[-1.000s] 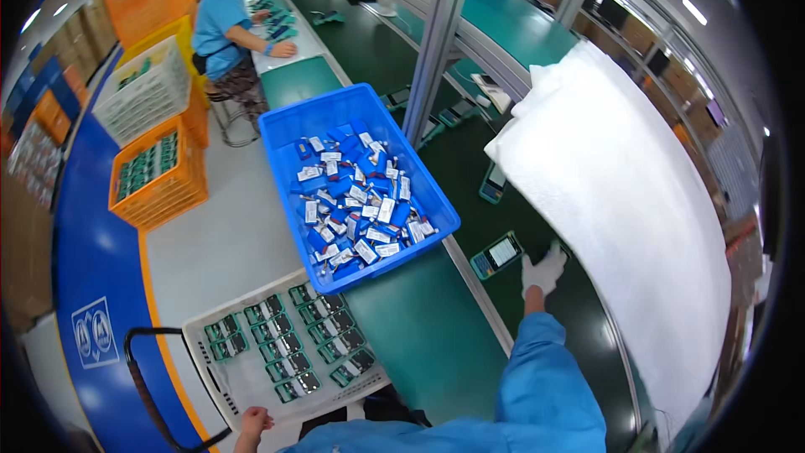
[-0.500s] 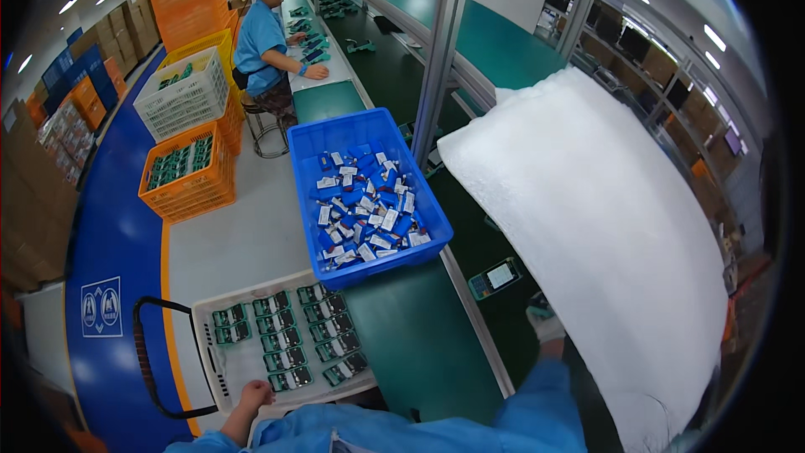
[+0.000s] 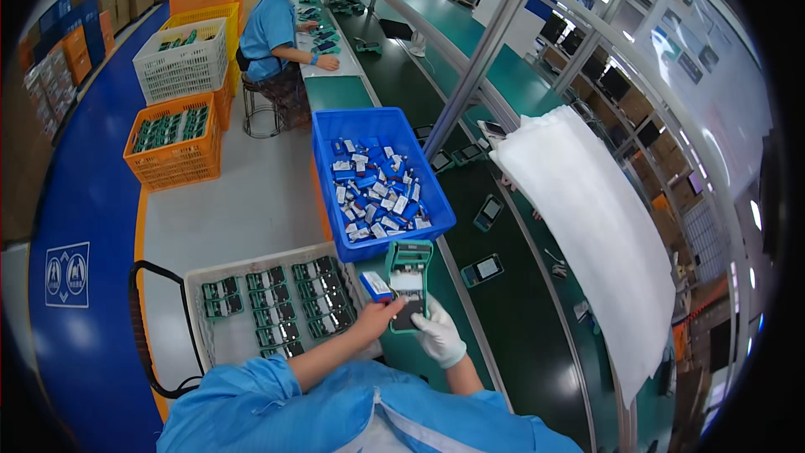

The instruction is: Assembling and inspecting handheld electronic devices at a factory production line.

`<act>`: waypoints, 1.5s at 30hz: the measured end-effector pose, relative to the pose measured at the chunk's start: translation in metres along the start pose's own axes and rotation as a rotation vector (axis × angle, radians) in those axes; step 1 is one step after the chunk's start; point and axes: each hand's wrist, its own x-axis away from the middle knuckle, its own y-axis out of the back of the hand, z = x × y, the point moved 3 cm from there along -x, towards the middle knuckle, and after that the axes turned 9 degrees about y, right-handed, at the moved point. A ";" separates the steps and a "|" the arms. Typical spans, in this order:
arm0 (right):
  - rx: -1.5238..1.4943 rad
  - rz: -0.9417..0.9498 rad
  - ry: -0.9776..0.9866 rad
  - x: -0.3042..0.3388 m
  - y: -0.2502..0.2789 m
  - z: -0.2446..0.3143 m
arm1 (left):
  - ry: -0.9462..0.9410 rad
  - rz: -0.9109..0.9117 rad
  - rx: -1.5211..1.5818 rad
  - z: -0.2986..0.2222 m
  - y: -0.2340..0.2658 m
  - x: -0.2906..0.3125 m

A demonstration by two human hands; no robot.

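My right hand [image 3: 440, 337], in a white glove, grips the lower right side of a green device housing [image 3: 408, 273] with exposed inner parts. The housing is tilted up above the green bench. My bare left hand [image 3: 379, 319] is closed at the housing's lower left, its fingertips against it. A blue battery pack [image 3: 376, 286] with a white label sticks up from the left fingers, beside the housing; the exact grip is partly hidden. Just beyond stands a blue bin [image 3: 340, 122] of similar battery packs. Left of my hands, a white tray [image 3: 201, 344] holds rows of green housings.
A conveyor [image 3: 537, 335] carrying handheld devices [image 3: 482, 270] runs along the right. White foam sheeting [image 3: 595, 235] drapes beyond it, near a metal post [image 3: 482, 63]. Crates of parts [image 3: 173, 138] stand at the left. A co-worker [image 3: 277, 29] sits farther up the line.
My left hand has left the tray edge and my right hand has come back from the conveyor. Both now meet in front of me at a housing and a battery pack. The view has shifted.
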 end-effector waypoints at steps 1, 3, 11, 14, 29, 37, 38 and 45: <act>0.219 -0.060 0.115 -0.001 -0.011 0.002 | 0.003 0.005 0.012 -0.013 0.002 0.010; 1.227 -0.121 0.537 -0.002 -0.041 0.025 | -0.335 -0.205 -0.494 -0.051 0.011 0.039; 1.578 -0.050 0.726 -0.015 -0.067 0.018 | -0.355 -0.144 -1.167 -0.104 -0.010 0.116; 1.477 -0.084 0.839 -0.006 -0.075 0.016 | -0.427 -0.177 -0.973 -0.097 -0.003 0.120; 1.397 0.049 0.982 0.013 -0.067 0.033 | -0.662 -0.280 -1.209 -0.098 -0.039 0.137; 1.419 0.041 0.921 0.003 -0.060 0.042 | -0.584 -0.295 -1.429 -0.103 -0.051 0.127; 1.418 0.062 0.922 0.002 -0.057 0.041 | -0.572 -0.289 -1.381 -0.103 -0.051 0.125; 1.548 0.113 0.967 0.007 -0.054 0.032 | -0.246 -0.226 -0.971 -0.071 -0.035 0.102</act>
